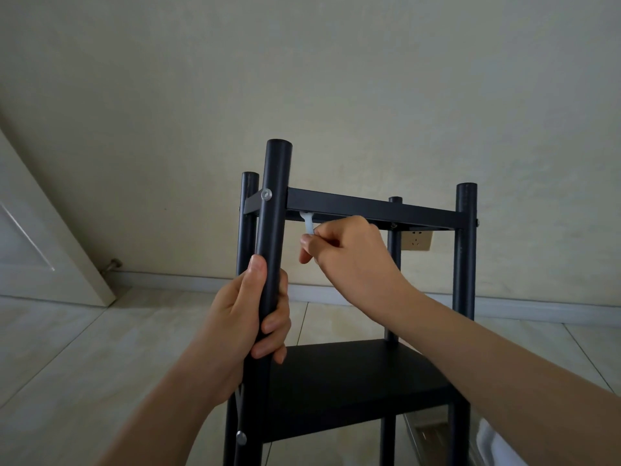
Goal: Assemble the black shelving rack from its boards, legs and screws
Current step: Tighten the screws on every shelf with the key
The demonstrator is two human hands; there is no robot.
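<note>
A: Head view: what has the left hand (pixel 248 317) got?
B: Its fingers and thumb are wrapped round the nearest leg (pixel 273 230) of the black rack (pixel 353 381), which stands upright on the tiled floor (pixel 84 348). Above that hand, a silver screw head (pixel 266 194) sits in the leg where the top board (pixel 369 207) meets it.
A: And the right hand (pixel 349 260)?
B: Fingers curled, pinching a small white wrench (pixel 308 223) between thumb and forefinger. The wrench points up from the hand to the underside of the top board, just right of the gripped leg.
A: Where are the other parts?
B: A lower board (pixel 349 388) lies below both hands. The far-right leg (pixel 465 250) stands beyond the right forearm. Another screw head (pixel 241 437) shows low down, under the left wrist.
A: Anything behind?
B: A wall socket (pixel 418 240) just right of the right hand, and a door (pixel 40 243) far left.
</note>
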